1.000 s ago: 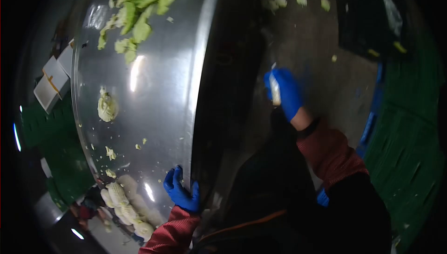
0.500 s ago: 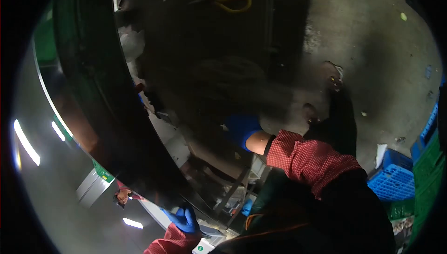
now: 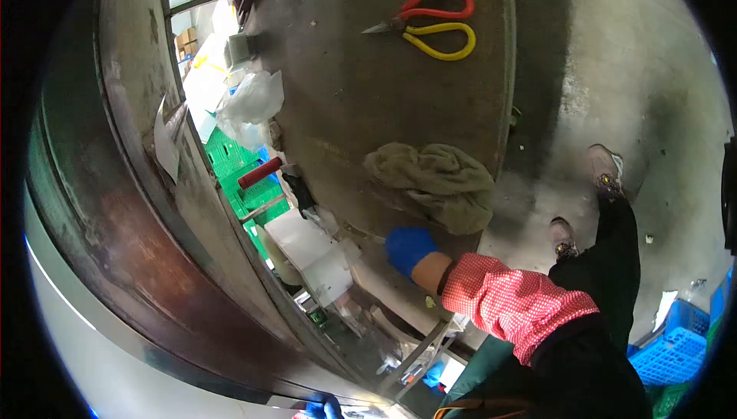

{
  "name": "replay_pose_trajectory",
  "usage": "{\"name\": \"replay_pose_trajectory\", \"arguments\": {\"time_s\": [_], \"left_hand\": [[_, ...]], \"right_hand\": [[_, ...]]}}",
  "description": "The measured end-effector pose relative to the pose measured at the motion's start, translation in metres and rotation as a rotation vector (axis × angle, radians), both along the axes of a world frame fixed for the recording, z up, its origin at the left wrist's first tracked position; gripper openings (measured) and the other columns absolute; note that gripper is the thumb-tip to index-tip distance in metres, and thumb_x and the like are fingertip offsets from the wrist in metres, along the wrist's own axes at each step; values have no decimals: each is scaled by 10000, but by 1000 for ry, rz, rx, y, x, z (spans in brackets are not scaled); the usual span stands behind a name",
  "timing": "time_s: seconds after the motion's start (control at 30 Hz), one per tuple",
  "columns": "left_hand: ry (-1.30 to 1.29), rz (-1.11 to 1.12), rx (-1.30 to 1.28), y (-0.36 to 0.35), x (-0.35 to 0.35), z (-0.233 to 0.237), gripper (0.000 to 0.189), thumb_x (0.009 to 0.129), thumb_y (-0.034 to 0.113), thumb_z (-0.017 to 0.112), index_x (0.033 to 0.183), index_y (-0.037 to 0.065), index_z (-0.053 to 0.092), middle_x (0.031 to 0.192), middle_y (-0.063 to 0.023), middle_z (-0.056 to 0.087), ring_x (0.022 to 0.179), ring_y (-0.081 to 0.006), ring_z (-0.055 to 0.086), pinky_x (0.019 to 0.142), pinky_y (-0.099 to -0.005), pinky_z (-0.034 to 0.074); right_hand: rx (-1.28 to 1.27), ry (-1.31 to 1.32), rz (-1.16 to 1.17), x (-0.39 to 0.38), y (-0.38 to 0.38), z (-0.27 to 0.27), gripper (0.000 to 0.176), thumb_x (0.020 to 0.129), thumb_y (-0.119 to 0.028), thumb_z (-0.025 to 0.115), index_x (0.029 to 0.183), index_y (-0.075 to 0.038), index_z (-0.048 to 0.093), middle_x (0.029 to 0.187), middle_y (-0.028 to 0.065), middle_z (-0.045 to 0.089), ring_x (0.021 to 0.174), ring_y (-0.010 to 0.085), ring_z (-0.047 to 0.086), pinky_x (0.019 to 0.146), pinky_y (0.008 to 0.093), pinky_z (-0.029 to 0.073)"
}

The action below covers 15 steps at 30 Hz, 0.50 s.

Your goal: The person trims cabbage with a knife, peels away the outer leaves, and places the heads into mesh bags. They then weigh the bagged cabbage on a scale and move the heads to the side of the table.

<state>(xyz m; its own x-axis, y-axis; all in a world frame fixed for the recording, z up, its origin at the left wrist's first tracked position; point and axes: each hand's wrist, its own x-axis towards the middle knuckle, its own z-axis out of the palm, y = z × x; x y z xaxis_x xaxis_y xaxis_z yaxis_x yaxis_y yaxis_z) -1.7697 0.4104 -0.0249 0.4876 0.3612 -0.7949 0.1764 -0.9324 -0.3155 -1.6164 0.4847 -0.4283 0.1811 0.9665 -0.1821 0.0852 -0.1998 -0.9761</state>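
Observation:
My right hand [image 3: 411, 252], in a blue glove, is closed into a rounded shape over the dark table [image 3: 330, 112]. Its fingers are curled out of sight; what they hold, if anything, is hidden. Just above and right of it lies a crumpled grey-green cloth [image 3: 437, 181], not visibly in its grip. Farther up on the table are scissors [image 3: 437, 24] with one red and one yellow handle, blades spread slightly. My left hand [image 3: 324, 407], also blue-gloved, shows only partly at the bottom edge beside a long dark frame [image 3: 184, 265]; its grip is unclear.
A red roller-like handle [image 3: 259, 173], white plastic [image 3: 257, 100] and a green crate [image 3: 230, 158] are left of the table. Papers [image 3: 311, 246] lie below these. My shoes [image 3: 606, 169] are on the floor at right, with a blue crate [image 3: 675, 346] lower right.
The view has shifted and brightened, so cloth and scissors show clearly. My left hand now sits lower, mostly cut off by the bottom edge. The other person seen earlier is out of view.

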Motion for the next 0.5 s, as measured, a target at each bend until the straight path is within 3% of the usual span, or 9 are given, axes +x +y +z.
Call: {"name": "replay_pose_trajectory", "arguments": {"time_s": [0.1, 0.2, 0.3, 0.37, 0.4, 0.5], "left_hand": [[-22, 134, 3, -2, 4, -7, 542, 833, 154, 593, 1298, -31, 386, 622, -155, 511, 523, -326, 488, 499, -454, 378], [-56, 327, 19, 1, -4, -18, 574, 831, 176, 610, 1309, -35, 374, 695, -180, 541, 605, -330, 528, 563, -454, 412], [-118, 743, 53, 5, -9, -33, 607, 829, 198, 627, 1321, -40, 362, 768, -205, 571, 687, -334, 567, 626, -454, 446], [-669, 429, 294, -6, 48, -60, 665, 813, 203, 647, 1349, -37, 334, 1120, -298, 508, 1027, -394, 518, 879, -492, 408], [-817, 439, 121, 0, 51, -66, 693, 795, 227, 662, 1354, -23, 336, 1330, -323, 344, 1174, -462, 394, 1004, -528, 310], [-878, 418, 5, 13, 83, -69, 709, 750, 202, 672, 1355, 1, 361, 1300, -294, 410, 1145, -444, 441, 968, -527, 367]], "right_hand": [[87, -221, 90, -6, -3, 7, 213, 817, -234, 558, 799, -73, 697, 808, 178, 663, 742, 345, 656, 646, 448, 521], [-13, 162, 142, 24, -22, 29, 267, 838, -266, 539, 838, -61, 710, 914, 175, 682, 827, 380, 658, 704, 457, 528], [-12, 168, 85, 43, -33, 36, 248, 853, -280, 530, 855, -81, 679, 851, 196, 656, 828, 362, 640, 720, 465, 505], [-23, 45, 73, 75, -44, 50, 263, 866, -297, 517, 871, -86, 672, 891, 185, 660, 874, 367, 630, 763, 457, 499], [-23, -26, 71, 92, -51, 59, 270, 873, -306, 510, 878, -88, 669, 910, 179, 662, 897, 369, 625, 784, 453, 496], [-163, 34, 198, 136, -71, 69, 295, 893, -325, 489, 926, -83, 655, 970, 176, 654, 926, 383, 614, 814, 451, 490]]}}
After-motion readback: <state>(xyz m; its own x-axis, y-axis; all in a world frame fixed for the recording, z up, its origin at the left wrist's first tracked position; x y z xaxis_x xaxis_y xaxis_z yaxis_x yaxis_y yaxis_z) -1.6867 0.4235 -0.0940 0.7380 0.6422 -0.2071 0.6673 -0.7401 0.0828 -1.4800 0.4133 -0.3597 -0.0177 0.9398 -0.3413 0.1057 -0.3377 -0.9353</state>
